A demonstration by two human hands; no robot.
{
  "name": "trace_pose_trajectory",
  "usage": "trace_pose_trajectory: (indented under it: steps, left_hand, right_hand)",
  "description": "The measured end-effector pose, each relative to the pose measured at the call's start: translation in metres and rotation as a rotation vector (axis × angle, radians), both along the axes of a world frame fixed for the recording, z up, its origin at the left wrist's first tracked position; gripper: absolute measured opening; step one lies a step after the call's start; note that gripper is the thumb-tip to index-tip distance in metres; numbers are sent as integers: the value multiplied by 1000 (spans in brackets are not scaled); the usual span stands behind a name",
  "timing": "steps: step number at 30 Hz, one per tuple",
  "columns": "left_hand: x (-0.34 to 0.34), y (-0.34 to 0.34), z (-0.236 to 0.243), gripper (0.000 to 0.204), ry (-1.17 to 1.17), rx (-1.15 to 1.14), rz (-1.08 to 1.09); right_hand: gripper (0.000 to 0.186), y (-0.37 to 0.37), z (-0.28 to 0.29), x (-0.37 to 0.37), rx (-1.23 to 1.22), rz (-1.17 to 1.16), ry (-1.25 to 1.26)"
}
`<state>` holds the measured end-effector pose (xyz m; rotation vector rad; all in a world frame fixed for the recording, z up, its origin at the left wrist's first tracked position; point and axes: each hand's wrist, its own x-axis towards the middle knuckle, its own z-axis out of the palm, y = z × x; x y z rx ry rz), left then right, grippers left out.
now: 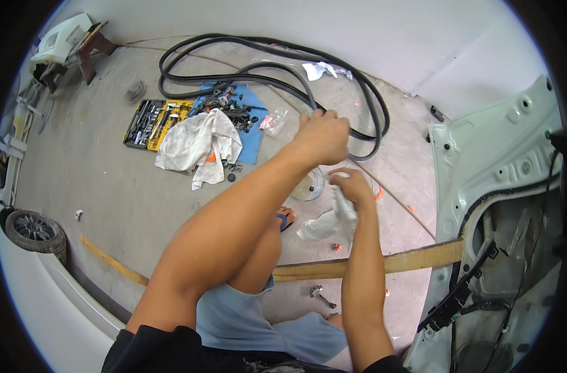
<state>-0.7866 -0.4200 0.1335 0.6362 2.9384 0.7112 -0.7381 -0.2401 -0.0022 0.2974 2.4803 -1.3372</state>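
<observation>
My left hand (pixel 325 138) is closed around a long black rubber strip (pixel 305 84), which comes in from above and seems to run out again on the hand's right side. Just below it, my right hand (pixel 353 185) grips a white cloth (pixel 330 222) that hangs down from its curled fingers. Most of the strip (pixel 378 99) lies in large loose loops on the floor along the wall. Beneath and between my hands stands a round clear tub (pixel 309 188), partly hidden by my left arm.
At the left are a yellow-and-black tool case (pixel 151 124), a crumpled white rag (pixel 199 144) and a blue sheet (pixel 251 140) with small black parts. A pale green vehicle door (pixel 476 149) stands at the right. A wooden plank (pixel 420 256) crosses in front.
</observation>
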Motion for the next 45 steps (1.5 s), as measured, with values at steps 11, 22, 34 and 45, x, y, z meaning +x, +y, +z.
trace_pose_trajectory:
  steps: [11,22,34,45]
  left_hand:
    - [20,-54,7,23,322,175,-43]
    - [8,-62,9,29,283,70,-41]
    - [-1,-63,-20,48,-243,-365,-239]
    - [132,38,58,62,-552,-9,-937]
  right_hand:
    - [36,-38,-188,-83,710,454,-72]
    - [40,-16,-146,-50,76,24,-12]
    - [34,-41,-88,55,-895,-686,230]
    - [51,9,177,260,-1416,-192,1117]
